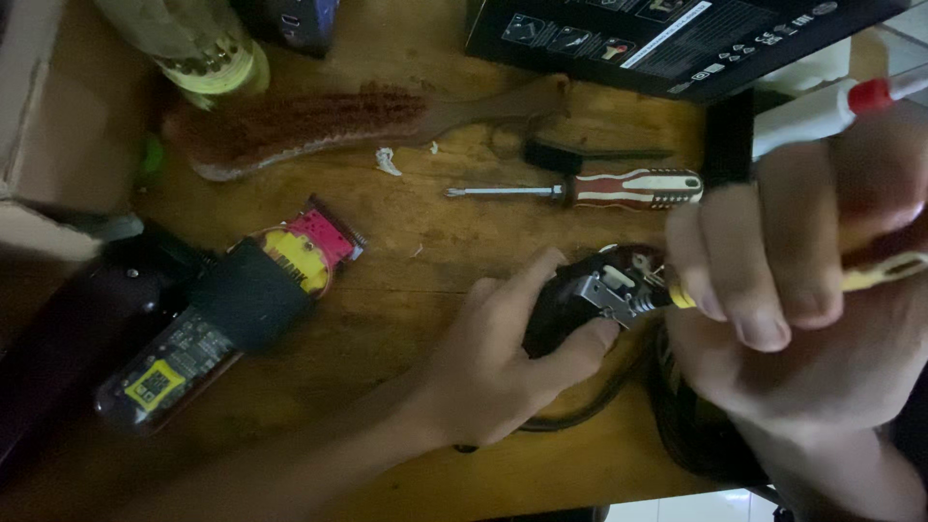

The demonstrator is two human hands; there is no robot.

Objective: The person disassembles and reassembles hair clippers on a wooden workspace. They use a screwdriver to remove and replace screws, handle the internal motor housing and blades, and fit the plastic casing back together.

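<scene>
My left hand (503, 358) grips a dark hair clipper (580, 300) lying on the wooden table (406, 319), thumb and fingers around its body. The clipper's head end shows bare metal parts. My right hand (802, 300) is close to the camera and holds a yellow-handled screwdriver (875, 275), its tip set against the metal head of the clipper. The clipper's black cord (599, 406) curls away under my right hand.
A second, opened clipper with pink and yellow parts (232, 319) lies at left. A wooden brush (319, 121), a red-and-white screwdriver (599, 188), a small black brush (580, 155), a bottle (203, 48) and a black box (667, 39) sit along the back.
</scene>
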